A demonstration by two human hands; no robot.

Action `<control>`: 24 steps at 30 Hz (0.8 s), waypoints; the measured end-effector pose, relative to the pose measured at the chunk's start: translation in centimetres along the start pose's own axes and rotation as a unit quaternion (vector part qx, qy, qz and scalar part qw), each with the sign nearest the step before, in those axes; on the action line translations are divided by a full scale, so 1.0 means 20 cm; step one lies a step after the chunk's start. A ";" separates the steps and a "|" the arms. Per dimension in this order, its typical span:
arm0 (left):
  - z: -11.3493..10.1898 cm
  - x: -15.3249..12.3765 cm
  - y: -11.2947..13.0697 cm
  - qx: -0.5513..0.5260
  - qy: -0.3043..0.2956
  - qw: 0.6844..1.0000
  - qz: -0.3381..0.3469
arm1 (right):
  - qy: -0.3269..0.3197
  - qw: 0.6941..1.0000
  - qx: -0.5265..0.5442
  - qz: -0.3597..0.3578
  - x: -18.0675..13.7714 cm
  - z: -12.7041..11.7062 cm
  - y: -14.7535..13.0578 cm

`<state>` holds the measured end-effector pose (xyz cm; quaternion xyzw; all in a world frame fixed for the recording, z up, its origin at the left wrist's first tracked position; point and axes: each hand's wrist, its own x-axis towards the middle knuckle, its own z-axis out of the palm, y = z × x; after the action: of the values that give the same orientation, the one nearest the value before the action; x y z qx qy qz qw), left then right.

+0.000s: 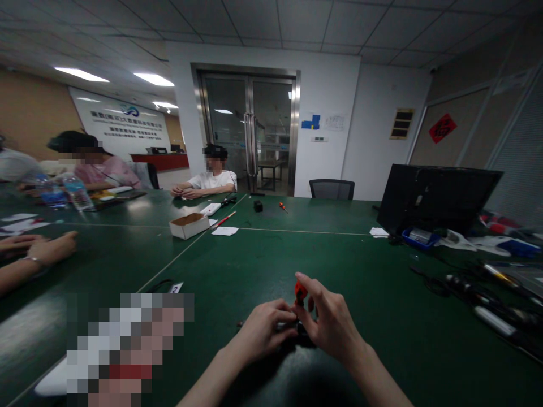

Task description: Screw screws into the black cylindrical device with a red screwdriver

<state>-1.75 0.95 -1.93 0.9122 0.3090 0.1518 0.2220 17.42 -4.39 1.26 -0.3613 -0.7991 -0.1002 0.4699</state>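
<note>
My right hand [333, 322] grips the orange-red handle of a screwdriver [301, 291], thumb and fingers around it; it stands roughly upright, its lower end hidden by my fingers. Beside it, my left hand [269, 323] is closed with bent fingers at a small dark object [302, 329] low on the table. Most of that object is covered by both hands, so its kind cannot be made out. A small thin brownish piece [240, 324] pokes out left of my left hand.
Across the green table [254, 265] lie an open white box [189, 226], a black block [258, 206], another orange screwdriver [283, 207] and papers [224, 230]. A monitor [436, 198] and cables [475, 294] stand right. Another person's hands [55, 247] rest at left; other people sit beyond.
</note>
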 end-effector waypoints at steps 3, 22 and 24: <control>0.00 0.00 0.01 0.001 -0.002 1.000 -0.003 | -0.001 1.000 0.008 0.008 0.00 0.00 -0.01; 0.00 0.00 0.00 -0.005 -0.006 1.000 -0.011 | 0.000 1.000 0.014 0.010 0.01 0.00 -0.02; 0.00 0.00 0.00 -0.006 -0.004 1.000 -0.008 | 0.001 1.000 0.011 0.009 0.00 0.00 -0.02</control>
<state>-1.72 0.96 -1.97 0.9089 0.3148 0.1486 0.2296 17.18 -4.62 1.43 -0.3630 -0.7963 -0.0881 0.4757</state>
